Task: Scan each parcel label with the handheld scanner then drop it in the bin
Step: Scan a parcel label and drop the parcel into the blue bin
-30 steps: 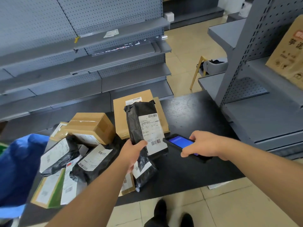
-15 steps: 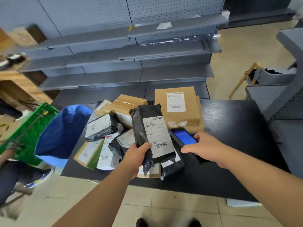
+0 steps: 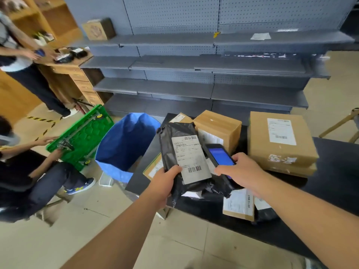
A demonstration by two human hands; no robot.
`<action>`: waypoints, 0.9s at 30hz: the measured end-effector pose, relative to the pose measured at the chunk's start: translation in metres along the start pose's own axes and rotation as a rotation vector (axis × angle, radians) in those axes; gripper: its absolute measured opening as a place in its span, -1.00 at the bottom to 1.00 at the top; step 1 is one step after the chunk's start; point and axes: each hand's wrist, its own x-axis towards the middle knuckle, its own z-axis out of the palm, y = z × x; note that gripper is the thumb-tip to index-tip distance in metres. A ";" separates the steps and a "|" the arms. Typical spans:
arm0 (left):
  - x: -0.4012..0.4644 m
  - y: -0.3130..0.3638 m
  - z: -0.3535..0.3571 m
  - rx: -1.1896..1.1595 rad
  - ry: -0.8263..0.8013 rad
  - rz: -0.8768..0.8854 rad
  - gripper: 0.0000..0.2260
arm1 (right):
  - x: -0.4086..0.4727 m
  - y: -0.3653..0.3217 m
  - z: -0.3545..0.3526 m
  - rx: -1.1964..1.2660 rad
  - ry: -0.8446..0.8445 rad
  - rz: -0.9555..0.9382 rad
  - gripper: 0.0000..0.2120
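Observation:
My left hand (image 3: 165,182) grips the lower end of a black plastic parcel (image 3: 176,136), held upright with its white barcode label (image 3: 191,159) facing me. My right hand (image 3: 240,169) holds the handheld scanner (image 3: 220,156), blue screen lit, just right of the parcel and touching its edge. A blue bag-lined bin (image 3: 124,144) stands open on the floor left of the black table (image 3: 334,183). More parcels lie on the table: brown boxes (image 3: 281,140), (image 3: 219,129), and flat packets (image 3: 239,204) under my hands.
Grey shelving (image 3: 194,74) runs behind the table. At left a seated person handles a green crate (image 3: 81,136), and another person stands by a wooden drawer unit (image 3: 73,78). A wooden stool leg (image 3: 340,125) shows at far right.
My view has swung left, bringing the blue bin and two people into sight. The black parcel and scanner have moved left together toward the table's left edge, grips unchanged.

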 end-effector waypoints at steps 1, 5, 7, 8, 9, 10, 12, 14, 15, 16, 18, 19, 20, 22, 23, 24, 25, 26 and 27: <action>0.001 0.002 -0.019 -0.008 0.016 0.003 -0.80 | -0.001 -0.013 0.015 0.004 -0.009 -0.018 -0.44; 0.008 0.003 -0.087 -0.036 0.112 -0.004 -0.76 | 0.003 -0.054 0.069 0.001 -0.060 -0.080 -0.56; 0.010 0.002 -0.116 -0.066 0.161 -0.011 -0.74 | 0.007 -0.069 0.092 -0.009 -0.089 -0.092 -0.53; 0.012 0.001 -0.128 -0.084 0.179 -0.016 -0.71 | 0.011 -0.075 0.102 -0.021 -0.101 -0.095 -0.47; 0.014 0.001 -0.140 -0.103 0.193 -0.019 -0.68 | 0.014 -0.082 0.110 -0.041 -0.111 -0.100 -0.43; 0.016 0.000 -0.150 -0.115 0.208 -0.023 -0.69 | 0.019 -0.088 0.118 -0.056 -0.122 -0.102 -0.40; 0.020 0.001 -0.169 -0.145 0.254 -0.021 -0.75 | 0.030 -0.101 0.132 -0.074 -0.143 -0.107 -0.38; 0.025 0.005 -0.185 -0.174 0.290 -0.033 -0.80 | 0.043 -0.114 0.145 -0.102 -0.158 -0.117 -0.37; 0.029 0.007 -0.191 -0.176 0.306 -0.043 -0.79 | 0.051 -0.120 0.150 -0.121 -0.165 -0.119 -0.37; 0.034 0.011 -0.198 -0.174 0.327 -0.051 -0.77 | 0.060 -0.127 0.156 -0.131 -0.173 -0.122 -0.36; 0.045 0.018 -0.212 -0.169 0.367 -0.062 -0.73 | 0.080 -0.139 0.165 -0.135 -0.193 -0.124 -0.36; 0.051 0.023 -0.218 -0.164 0.384 -0.066 -0.73 | 0.090 -0.146 0.169 -0.133 -0.201 -0.126 -0.37; 0.057 0.029 -0.223 -0.157 0.400 -0.070 -0.74 | 0.100 -0.153 0.172 -0.127 -0.215 -0.131 -0.38; 0.068 0.041 -0.233 -0.145 0.426 -0.086 -0.76 | 0.119 -0.170 0.176 -0.118 -0.248 -0.138 -0.40; 0.075 0.047 -0.238 -0.136 0.438 -0.102 -0.75 | 0.128 -0.179 0.178 -0.111 -0.260 -0.138 -0.41; 0.081 0.052 -0.244 -0.128 0.447 -0.115 -0.74 | 0.137 -0.186 0.179 -0.104 -0.268 -0.141 -0.40; 0.088 0.056 -0.249 -0.122 0.457 -0.125 -0.72 | 0.147 -0.193 0.181 -0.103 -0.272 -0.142 -0.40; 0.095 0.059 -0.254 -0.112 0.469 -0.135 -0.70 | 0.155 -0.199 0.182 -0.104 -0.276 -0.143 -0.41; 0.101 0.062 -0.259 -0.101 0.477 -0.145 -0.69 | 0.162 -0.205 0.183 -0.103 -0.278 -0.140 -0.42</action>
